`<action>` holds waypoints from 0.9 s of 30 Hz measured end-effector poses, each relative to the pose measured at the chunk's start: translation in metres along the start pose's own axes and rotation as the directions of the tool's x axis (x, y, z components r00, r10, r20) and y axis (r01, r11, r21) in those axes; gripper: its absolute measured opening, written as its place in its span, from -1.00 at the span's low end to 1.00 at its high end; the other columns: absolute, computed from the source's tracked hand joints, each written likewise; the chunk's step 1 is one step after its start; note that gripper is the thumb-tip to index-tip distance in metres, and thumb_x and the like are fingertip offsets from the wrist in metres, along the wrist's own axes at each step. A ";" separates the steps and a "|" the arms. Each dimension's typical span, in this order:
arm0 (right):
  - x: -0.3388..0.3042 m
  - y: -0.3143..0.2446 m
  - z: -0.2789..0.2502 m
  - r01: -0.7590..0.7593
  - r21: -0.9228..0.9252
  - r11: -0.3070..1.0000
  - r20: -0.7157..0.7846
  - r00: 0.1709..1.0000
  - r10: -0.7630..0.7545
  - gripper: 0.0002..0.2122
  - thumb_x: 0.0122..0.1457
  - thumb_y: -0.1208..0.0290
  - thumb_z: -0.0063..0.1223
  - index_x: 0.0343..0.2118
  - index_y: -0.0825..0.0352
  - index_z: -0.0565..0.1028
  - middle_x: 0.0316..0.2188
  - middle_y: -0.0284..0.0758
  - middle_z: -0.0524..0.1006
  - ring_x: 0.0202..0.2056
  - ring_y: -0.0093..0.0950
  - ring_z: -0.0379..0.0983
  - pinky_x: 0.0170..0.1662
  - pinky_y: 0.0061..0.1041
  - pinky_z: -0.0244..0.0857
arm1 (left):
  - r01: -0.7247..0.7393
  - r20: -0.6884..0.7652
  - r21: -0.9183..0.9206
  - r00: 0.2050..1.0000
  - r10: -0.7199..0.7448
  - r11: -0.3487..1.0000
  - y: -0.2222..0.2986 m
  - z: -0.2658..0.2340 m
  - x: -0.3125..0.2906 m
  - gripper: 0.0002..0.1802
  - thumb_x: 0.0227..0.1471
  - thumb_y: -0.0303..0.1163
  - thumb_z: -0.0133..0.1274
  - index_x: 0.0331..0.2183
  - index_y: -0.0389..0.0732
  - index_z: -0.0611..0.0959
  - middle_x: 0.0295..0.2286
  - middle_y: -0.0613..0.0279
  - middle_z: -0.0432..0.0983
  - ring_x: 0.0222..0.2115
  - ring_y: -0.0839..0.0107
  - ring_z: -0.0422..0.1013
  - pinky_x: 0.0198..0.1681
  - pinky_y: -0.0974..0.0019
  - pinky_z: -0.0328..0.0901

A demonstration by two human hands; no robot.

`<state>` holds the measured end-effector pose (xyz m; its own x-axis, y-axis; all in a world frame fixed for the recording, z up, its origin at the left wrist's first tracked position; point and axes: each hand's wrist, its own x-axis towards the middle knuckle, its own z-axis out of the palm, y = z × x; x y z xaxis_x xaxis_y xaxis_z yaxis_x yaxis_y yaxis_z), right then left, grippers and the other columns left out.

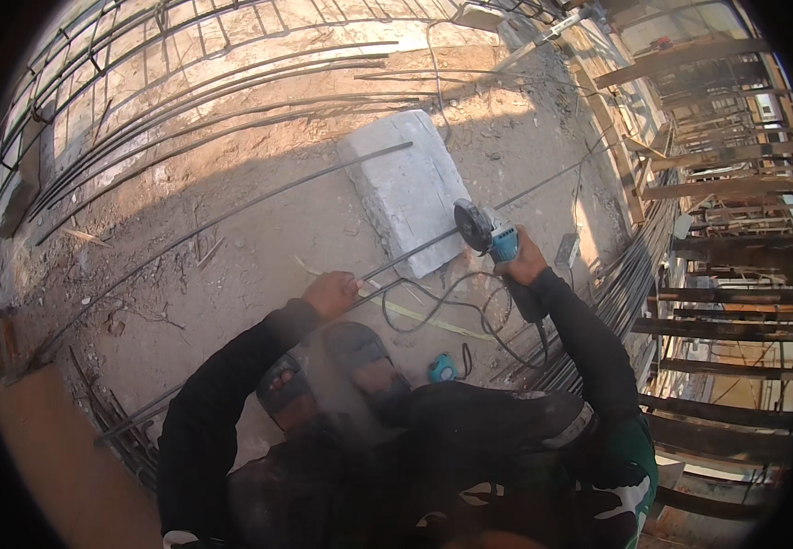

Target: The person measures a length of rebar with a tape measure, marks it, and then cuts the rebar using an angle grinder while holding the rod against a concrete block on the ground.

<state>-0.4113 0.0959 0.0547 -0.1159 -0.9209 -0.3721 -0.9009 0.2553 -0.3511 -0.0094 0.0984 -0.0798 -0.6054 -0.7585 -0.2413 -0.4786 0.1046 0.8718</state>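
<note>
My right hand [523,259] is wrapped round a teal-and-black angle grinder [503,243]. Its dark disc [472,225] is close to a steel rebar [419,252] near the slab's right edge; whether they touch I cannot tell. Crouched low, I have my left hand [329,296] closed on the rebar, left of the disc. Under the bar lies a pale concrete slab [410,178], and a second rebar [259,201] rests with its end on it. From the grinder a black cord [433,320] loops over the ground. By my feet sits a teal tape measure [442,368].
Long rebars [223,96] lie across the dirt beyond the slab, near a tied steel cage [76,55]. To the right is a bundle of rods [630,274] beside wooden planks [735,188]. A pale yellow strip [456,327] lies near the cord. A brown board [58,448] is at lower left.
</note>
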 end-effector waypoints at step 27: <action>0.010 -0.014 -0.005 -0.034 -0.004 0.999 0.013 0.999 0.034 -0.22 -0.32 0.31 0.34 0.03 0.45 0.20 -0.16 -0.02 0.47 -0.11 -0.15 0.43 -0.02 -0.35 0.29 | 0.004 -0.012 -0.041 1.000 -0.004 0.999 0.003 0.000 -0.001 -0.54 0.19 -0.12 -0.15 -0.48 -0.35 0.51 -0.51 -0.23 0.43 -0.39 -0.17 0.37 -0.28 -0.02 0.24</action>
<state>-0.4018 0.0818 0.0603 -0.1413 -0.9078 -0.3949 -0.8978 0.2856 -0.3351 -0.0102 0.0990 -0.0771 -0.5959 -0.7664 -0.2399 -0.4542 0.0753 0.8877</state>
